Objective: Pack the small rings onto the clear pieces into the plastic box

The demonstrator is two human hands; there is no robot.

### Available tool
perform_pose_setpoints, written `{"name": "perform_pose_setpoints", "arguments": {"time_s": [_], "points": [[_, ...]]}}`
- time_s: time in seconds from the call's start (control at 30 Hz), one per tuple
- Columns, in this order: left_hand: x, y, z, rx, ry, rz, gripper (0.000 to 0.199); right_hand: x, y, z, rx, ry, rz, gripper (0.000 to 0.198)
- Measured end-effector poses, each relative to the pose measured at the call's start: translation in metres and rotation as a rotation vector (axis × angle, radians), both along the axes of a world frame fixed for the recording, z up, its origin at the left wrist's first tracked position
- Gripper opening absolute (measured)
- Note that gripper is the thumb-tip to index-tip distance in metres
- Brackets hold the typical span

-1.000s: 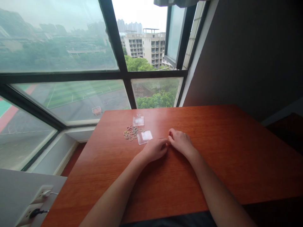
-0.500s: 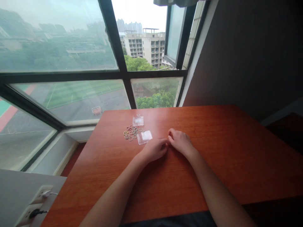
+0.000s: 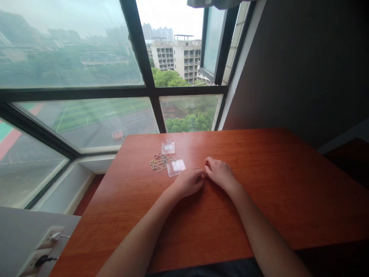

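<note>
Reddish-brown wood spreads under our two hands, which lie close together on the table [image 3: 268,192]. Our left hand [image 3: 190,181] is half curled, its fingertips pointing to three o'clock; our right hand [image 3: 220,171], at about two o'clock from it, is loosely bent with its fingers turned toward ten. The fingertips nearly meet, and we cannot tell whether anything small is pinched between them or how tightly the fingers close.

At ten o'clock from our left hand we see a loose heap of small rings [image 3: 159,169], some yellowish, some reddish, most of them dull grey. Between hand and heap lies a clear plastic case [image 3: 172,171] with a white patch; we cannot tell whether our knuckles touch it. At eleven o'clock, farther off, sits a second clear case [image 3: 164,149]. Well away at eight o'clock we have wall sockets [image 3: 52,235] with plugs; toward twelve, an open window pane [image 3: 212,42].
</note>
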State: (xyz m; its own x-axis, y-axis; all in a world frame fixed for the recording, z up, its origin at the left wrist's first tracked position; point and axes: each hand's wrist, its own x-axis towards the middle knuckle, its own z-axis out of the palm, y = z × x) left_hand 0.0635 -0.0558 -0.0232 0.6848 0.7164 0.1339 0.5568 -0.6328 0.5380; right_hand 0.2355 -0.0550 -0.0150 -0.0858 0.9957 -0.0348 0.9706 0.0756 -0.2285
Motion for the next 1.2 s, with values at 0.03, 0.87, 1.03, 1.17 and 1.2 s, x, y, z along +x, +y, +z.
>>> {"name": "perform_pose_setpoints", "arguments": {"time_s": [0.03,0.87,1.03,1.17,1.2], "points": [[-0.0001,0.0002,-0.0003,0.000,-0.002,0.001,0.017,0.0000,0.0000,-0.0003,0.002,-0.001,0.000,0.020],[0.0004,0.0004,-0.0002,0.000,0.006,-0.002,0.018,-0.0001,0.0005,-0.0007,-0.008,0.004,-0.010,0.021],[0.0006,0.0008,-0.0010,0.005,0.007,0.001,0.018,-0.0002,0.0002,-0.0008,-0.005,-0.002,-0.008,0.020],[0.0003,0.0009,-0.0021,0.003,0.001,-0.003,0.018,-0.0003,0.0004,-0.0013,0.001,-0.003,-0.005,0.020],[0.0002,0.0008,-0.0022,0.004,0.001,-0.004,0.018,-0.0004,0.0005,-0.0016,0.004,-0.004,-0.005,0.020]]}}
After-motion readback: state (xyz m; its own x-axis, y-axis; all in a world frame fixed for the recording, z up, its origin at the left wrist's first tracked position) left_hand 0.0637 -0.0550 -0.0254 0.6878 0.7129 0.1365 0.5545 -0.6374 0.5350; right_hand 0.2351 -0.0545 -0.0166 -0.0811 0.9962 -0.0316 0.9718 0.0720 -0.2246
